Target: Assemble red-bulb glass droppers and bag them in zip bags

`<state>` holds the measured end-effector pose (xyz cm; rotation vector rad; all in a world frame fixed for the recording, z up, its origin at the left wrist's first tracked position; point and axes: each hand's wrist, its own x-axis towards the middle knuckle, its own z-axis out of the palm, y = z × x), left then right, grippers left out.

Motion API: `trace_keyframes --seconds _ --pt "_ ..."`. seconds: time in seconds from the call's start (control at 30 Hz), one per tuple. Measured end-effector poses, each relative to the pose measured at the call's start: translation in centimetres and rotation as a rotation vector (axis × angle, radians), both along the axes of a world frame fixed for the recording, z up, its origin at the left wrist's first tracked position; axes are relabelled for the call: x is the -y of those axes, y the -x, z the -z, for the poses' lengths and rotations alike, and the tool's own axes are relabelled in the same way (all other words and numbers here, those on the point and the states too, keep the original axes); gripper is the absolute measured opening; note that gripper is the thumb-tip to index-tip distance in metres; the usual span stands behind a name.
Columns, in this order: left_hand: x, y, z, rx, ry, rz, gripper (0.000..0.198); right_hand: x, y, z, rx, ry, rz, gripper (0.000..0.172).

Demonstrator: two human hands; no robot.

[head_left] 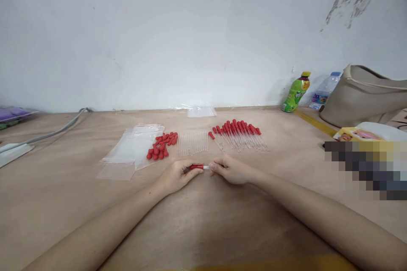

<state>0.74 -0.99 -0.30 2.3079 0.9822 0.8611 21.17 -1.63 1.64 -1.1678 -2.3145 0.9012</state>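
Observation:
My left hand (180, 175) is closed on a red rubber bulb (196, 167), held level above the table. Out of the bulb's right end comes a clear glass dropper tube (206, 167), pinched by the fingertips of my right hand (229, 169). The tube's far end is hidden behind those fingers. Just beyond my hands lies a row of bare glass tubes (193, 143). Left of that row is a pile of loose red bulbs (161, 147). To its right, several droppers with red bulbs fitted (243, 131) lie fanned out, bulbs toward the wall.
Clear zip bags (127, 149) lie left of the bulbs, and another bag (201, 111) is against the wall. A green drink bottle (295, 93), a water bottle (324, 91), a beige bag (359, 93) and a yellow packet (356, 133) stand at the right. A grey cable (54, 133) crosses the left side.

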Motion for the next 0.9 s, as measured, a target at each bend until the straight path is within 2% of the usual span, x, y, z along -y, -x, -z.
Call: trace_keyframes --seconds 0.1,0.2,0.23,0.33,0.47,0.63,0.9 --pt "-0.3 0.1 -0.2 -0.007 -0.007 -0.088 0.028 -0.4 -1.2 -1.5 0.071 0.082 0.003 0.025" --pt "-0.8 0.3 -0.3 -0.031 -0.036 -0.174 0.033 -2.2 -2.9 -2.2 0.048 0.204 0.13 0.026" --pt "-0.8 0.3 -0.3 -0.046 -0.044 -0.171 0.032 -3.1 -3.3 -2.3 0.077 0.169 0.233 0.027" --pt "-0.8 0.1 -0.5 -0.097 -0.068 -0.121 0.025 -5.8 -4.2 -2.1 0.276 -0.084 0.565 0.033" --pt "-0.6 0.0 -0.9 -0.136 -0.085 -0.111 0.021 -8.2 -3.4 -1.3 0.394 -0.222 0.751 0.028" --pt "-0.6 0.1 -0.9 -0.142 -0.097 -0.104 0.02 -8.6 -1.8 -0.5 0.495 -0.291 0.797 0.032" --pt "-0.7 0.2 -0.7 -0.137 -0.091 -0.08 0.019 -8.2 -2.0 -0.4 0.563 -0.219 0.749 0.044"
